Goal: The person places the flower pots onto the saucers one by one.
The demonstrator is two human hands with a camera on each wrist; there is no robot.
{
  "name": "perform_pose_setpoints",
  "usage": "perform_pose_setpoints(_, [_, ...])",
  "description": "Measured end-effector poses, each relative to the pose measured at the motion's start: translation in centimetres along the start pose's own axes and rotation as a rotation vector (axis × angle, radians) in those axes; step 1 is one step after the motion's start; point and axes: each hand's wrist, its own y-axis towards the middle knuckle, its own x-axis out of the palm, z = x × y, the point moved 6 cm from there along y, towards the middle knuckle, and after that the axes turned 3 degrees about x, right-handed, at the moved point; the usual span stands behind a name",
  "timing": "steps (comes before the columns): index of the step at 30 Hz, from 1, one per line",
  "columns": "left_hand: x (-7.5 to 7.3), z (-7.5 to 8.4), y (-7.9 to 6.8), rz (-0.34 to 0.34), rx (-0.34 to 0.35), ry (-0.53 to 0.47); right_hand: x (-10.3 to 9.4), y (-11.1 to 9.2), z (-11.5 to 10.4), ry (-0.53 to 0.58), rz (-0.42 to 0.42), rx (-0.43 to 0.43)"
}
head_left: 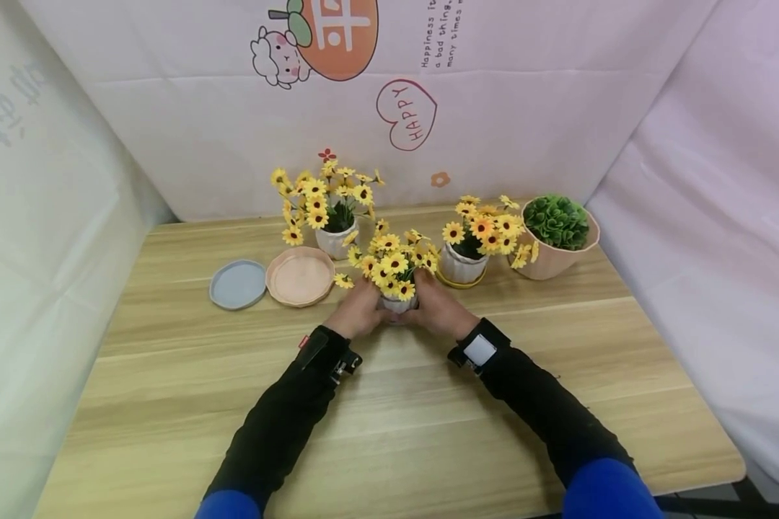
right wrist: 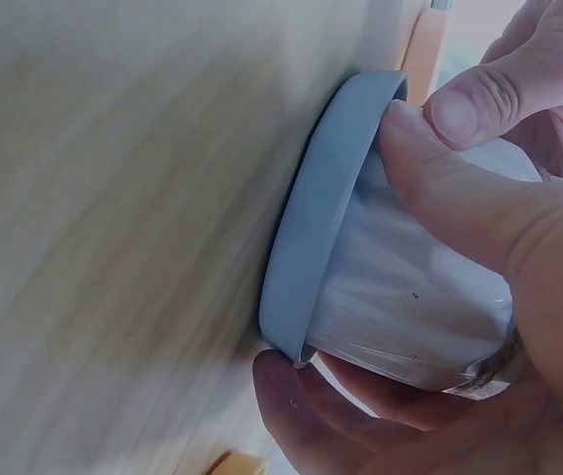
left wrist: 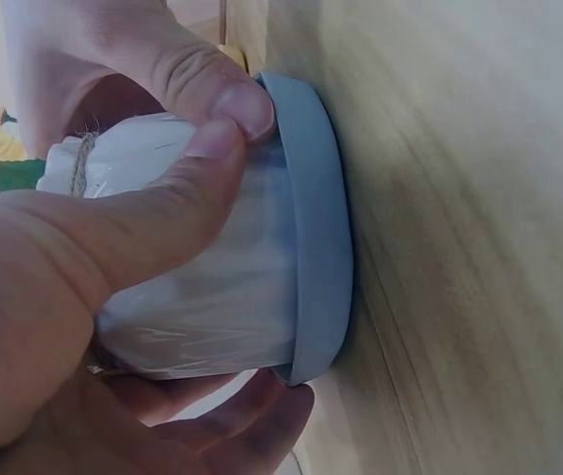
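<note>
Both hands grip a small white flower pot [head_left: 399, 304] of yellow daisy-like flowers [head_left: 392, 265] at mid-table. The left hand [head_left: 357, 311] has the pot's left side, thumb across the front and fingers curled round behind. From the other side the right hand [head_left: 441, 308] holds it in the same way, so the thumb tips meet near the base. In the left wrist view the pot stands inside a blue-grey saucer [left wrist: 319, 233], with fingertips right at its rim. Clear wrap and twine [left wrist: 81, 166] cover the pot.
Behind to the left stands another daisy pot [head_left: 336, 241], by a pink saucer [head_left: 300, 277] and a blue-grey saucer [head_left: 237, 285]. To the right are a daisy pot [head_left: 464, 265] on a yellow saucer [head_left: 459, 284] and a pink pot [head_left: 548, 261] with a green plant.
</note>
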Motion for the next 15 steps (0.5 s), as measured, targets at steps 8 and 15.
perform_pose_setpoints(8, [0.2,-0.3,1.4,-0.038,-0.038,0.004,-0.7,0.6,0.4,-0.057,0.009,0.084])
perform_pose_setpoints(15, [0.1,-0.2,2.0,-0.066,-0.041,0.062,-1.1,0.7,0.9,-0.110,-0.024,0.146])
